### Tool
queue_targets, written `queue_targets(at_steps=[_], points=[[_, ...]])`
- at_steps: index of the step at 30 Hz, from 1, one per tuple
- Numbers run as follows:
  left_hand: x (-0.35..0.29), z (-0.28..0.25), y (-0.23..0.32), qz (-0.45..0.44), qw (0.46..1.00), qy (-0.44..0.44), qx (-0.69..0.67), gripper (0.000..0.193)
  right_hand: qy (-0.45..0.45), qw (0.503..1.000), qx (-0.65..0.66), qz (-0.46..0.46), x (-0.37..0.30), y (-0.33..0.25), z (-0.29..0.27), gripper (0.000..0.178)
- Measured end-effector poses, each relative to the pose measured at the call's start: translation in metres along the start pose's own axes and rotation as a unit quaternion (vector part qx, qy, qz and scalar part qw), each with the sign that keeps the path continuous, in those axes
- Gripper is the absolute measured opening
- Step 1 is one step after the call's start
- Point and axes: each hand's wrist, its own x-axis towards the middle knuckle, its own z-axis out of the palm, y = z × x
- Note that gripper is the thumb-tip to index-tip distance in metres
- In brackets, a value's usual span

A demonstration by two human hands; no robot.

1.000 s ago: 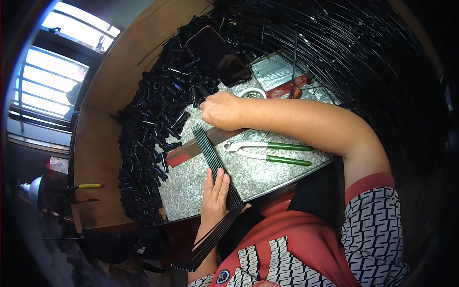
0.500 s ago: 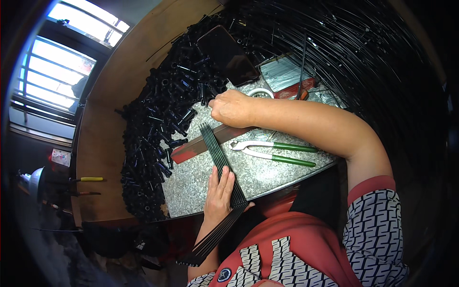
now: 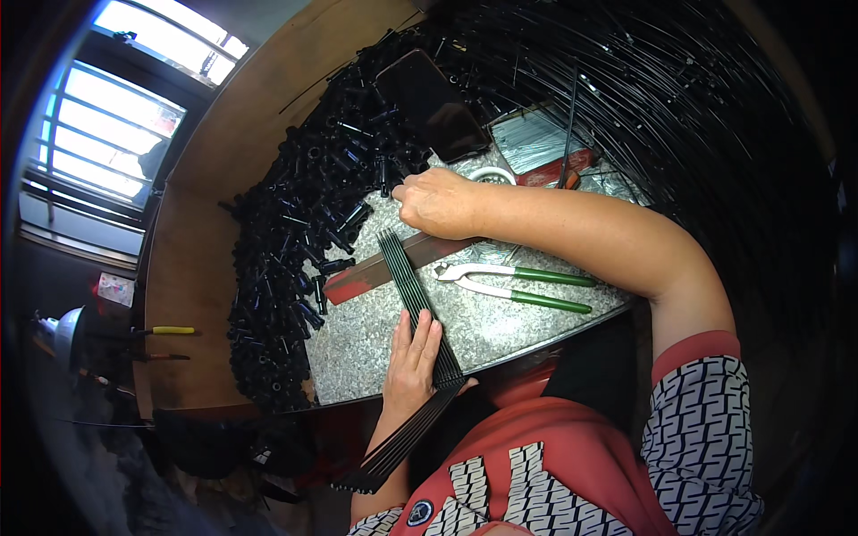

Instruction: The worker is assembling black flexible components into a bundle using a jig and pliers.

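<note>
A flat row of thin black cables [image 3: 409, 286] lies side by side over the table's front edge. My left hand [image 3: 411, 366] is closed on it, fingers along the top and thumb at the edge below. The cables' far ends rest across a reddish-brown metal bar [image 3: 353, 284], and their near ends hang bent over my left forearm. Beyond the bar, my right hand [image 3: 438, 204] is closed, knuckles up, beside the heap of small black tubular parts [image 3: 308, 219]. What its fingertips pinch, if anything, is hidden. End-cutting pincers [image 3: 518, 281] with green handles lie right of the cables.
A dark phone [image 3: 433, 105] lies on the heap's far side. Behind my right wrist stand a small white round dish [image 3: 492, 174] and a clear-wrapped packet [image 3: 539, 138]. Long black cables [image 3: 670, 107] crowd the far right. A wooden board [image 3: 192, 259] walls the table's left side.
The view has shifted very slightly. Both hands keep nearly the same pose and place, and the cables stay in my left hand.
</note>
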Motion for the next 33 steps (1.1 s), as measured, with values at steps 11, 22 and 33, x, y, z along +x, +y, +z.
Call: queue_targets(at_steps=[11, 22, 33], points=[[-0.0005, 0.0006, 0.0005, -0.002, 1.000, 0.004, -0.001, 0.102, -0.024, 0.999, 0.017, 0.015, -0.0010, -0.0021, 0.0002, 0.011], [-0.0002, -0.0006, 0.0001, -0.001, 1.000, 0.002, -0.003, 0.103, -0.023, 1.000, 0.012, 0.015, 0.0009, -0.0038, 0.0024, 0.012], [0.0003, -0.0005, 0.0002, -0.002, 1.000, 0.001, -0.004, 0.100, -0.030, 0.999, 0.015, 0.014, 0.0021, -0.0053, 0.0040, 0.011]])
